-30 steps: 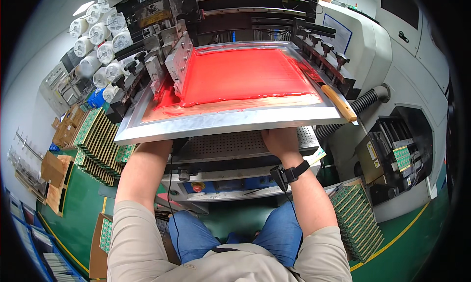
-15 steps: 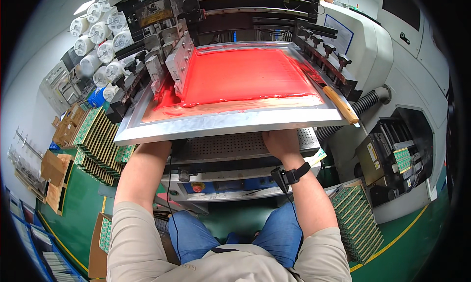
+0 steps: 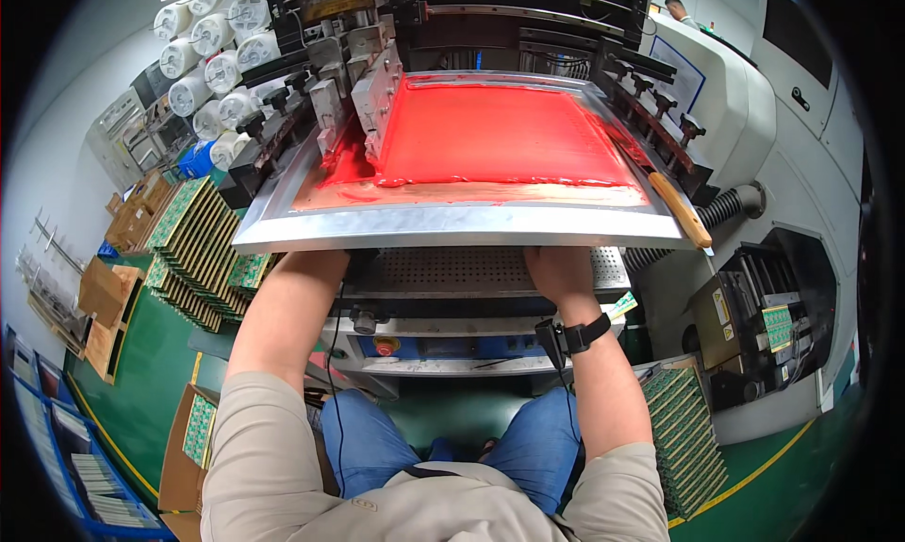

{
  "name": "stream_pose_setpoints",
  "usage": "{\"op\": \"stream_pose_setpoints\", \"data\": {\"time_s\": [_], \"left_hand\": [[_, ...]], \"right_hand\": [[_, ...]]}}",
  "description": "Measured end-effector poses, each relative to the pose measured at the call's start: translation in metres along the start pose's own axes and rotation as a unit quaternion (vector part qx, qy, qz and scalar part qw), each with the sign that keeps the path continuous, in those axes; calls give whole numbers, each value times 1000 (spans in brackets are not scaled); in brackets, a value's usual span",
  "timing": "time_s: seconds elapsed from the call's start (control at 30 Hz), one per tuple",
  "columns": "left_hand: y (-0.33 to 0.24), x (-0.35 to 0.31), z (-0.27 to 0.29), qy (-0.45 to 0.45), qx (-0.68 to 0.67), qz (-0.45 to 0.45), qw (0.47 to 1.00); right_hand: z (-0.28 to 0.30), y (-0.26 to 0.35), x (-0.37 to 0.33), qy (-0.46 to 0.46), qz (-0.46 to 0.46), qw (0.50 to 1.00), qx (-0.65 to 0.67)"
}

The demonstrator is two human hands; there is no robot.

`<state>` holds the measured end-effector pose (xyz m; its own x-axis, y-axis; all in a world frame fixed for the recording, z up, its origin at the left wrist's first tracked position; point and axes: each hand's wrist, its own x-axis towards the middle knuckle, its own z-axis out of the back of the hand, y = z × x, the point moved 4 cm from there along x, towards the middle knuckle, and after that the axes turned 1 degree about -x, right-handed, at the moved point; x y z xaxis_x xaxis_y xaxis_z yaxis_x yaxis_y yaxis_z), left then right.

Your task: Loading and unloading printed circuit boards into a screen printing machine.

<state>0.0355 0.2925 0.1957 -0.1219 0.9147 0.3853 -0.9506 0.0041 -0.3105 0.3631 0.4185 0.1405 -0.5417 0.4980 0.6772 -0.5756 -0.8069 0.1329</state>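
A screen-printing frame (image 3: 452,229) with a metal border lies level in a printing machine, its mesh coated with red ink (image 3: 500,132). Both my forearms reach in beneath its near edge. Below the frame sits a perforated metal table (image 3: 452,271). My left hand (image 3: 322,262) is mostly hidden under the frame's left part. To the right, the back of my right hand (image 3: 563,271) shows above the table, but its fingers are covered by the frame. Whether either hand holds anything cannot be seen. A spatula with a wooden handle (image 3: 681,210) rests on the frame's right edge.
Metal squeegee holders (image 3: 377,99) stand over the ink's left side. A red button (image 3: 385,346) sits on the machine's front panel. Stacked green circuit boards (image 3: 193,231) stand at left, with another stack (image 3: 683,438) at right. A person (image 3: 681,12) is at the far right.
The whole view has shifted, so the machine appears further right and slightly higher. Both hands stay beneath the frame, with no clear change in their hold.
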Motion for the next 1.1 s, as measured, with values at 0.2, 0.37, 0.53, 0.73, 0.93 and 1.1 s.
{"op": "stream_pose_setpoints", "data": {"time_s": [0.2, 0.37, 0.53, 0.73, 0.93, 1.1], "left_hand": [[-29, -9, 4, 5, 75, 3, 997], [-42, -44, 13, 12, 139, 2, 990], [-50, -132, 20, -234, -336, 25, 912], [19, -269, 12, -280, -141, 227, 922], [100, -337, -34, -287, -113, 321, 895], [116, -341, -70, -291, -84, 320, 898]], "right_hand": [[5, 4, 2, -8, 8, 1000, 12], [10, 4, 3, -23, -2, 999, 27], [18, 9, 4, -29, -16, 999, 36], [22, 9, 0, -12, -44, 999, 20], [44, 62, -90, 34, 10, 988, 148], [-17, 46, -222, 254, 16, 936, 244]]}}
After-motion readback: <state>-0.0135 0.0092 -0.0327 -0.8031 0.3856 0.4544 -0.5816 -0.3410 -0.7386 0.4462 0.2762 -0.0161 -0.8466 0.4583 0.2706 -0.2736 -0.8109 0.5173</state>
